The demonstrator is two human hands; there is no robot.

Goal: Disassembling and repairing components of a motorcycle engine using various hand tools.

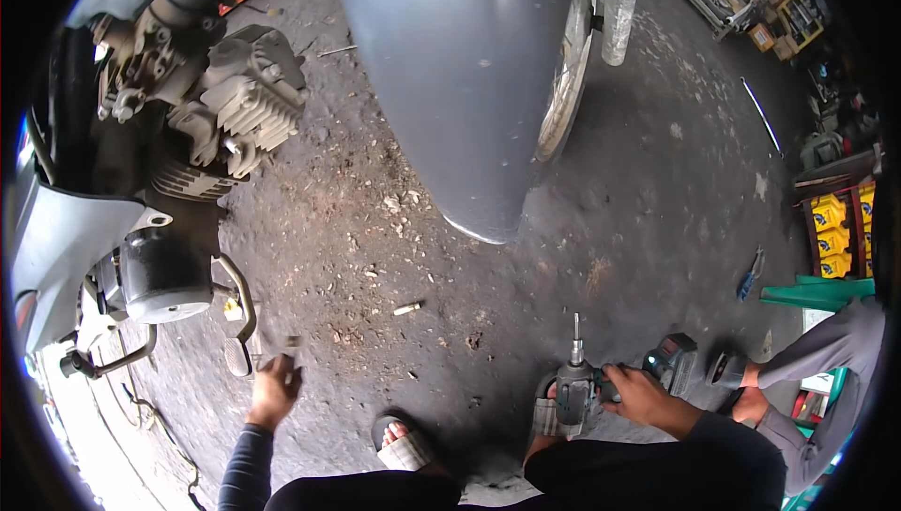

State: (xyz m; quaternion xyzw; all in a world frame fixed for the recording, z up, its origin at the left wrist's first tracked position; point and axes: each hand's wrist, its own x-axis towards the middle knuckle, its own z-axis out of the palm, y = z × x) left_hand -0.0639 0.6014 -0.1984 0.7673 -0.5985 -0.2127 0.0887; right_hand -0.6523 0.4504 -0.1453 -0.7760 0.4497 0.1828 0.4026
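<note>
My right hand (643, 396) is closed round the handle of a cordless driver (574, 394), whose bit points away from me and whose dark battery pack lies to the right of the hand. The fingers of my left hand (275, 391) are pinched together beside a foot pedal (237, 353) of a motorcycle. A small, blurred, brownish piece (293, 342) shows at those fingertips; its kind cannot be made out. Up and left of this hand sits the motorcycle's engine (253, 93), with a finned cylinder and a round black cover (167, 272).
A grey fender (460, 89) and wheel (566, 79) hang into the top middle. Crumbs and a cigarette-like stub (407, 308) litter the dark floor (657, 229). Another person's leg (826, 389) is at right, near blue-handled pliers (750, 276) and yellow packages (831, 234).
</note>
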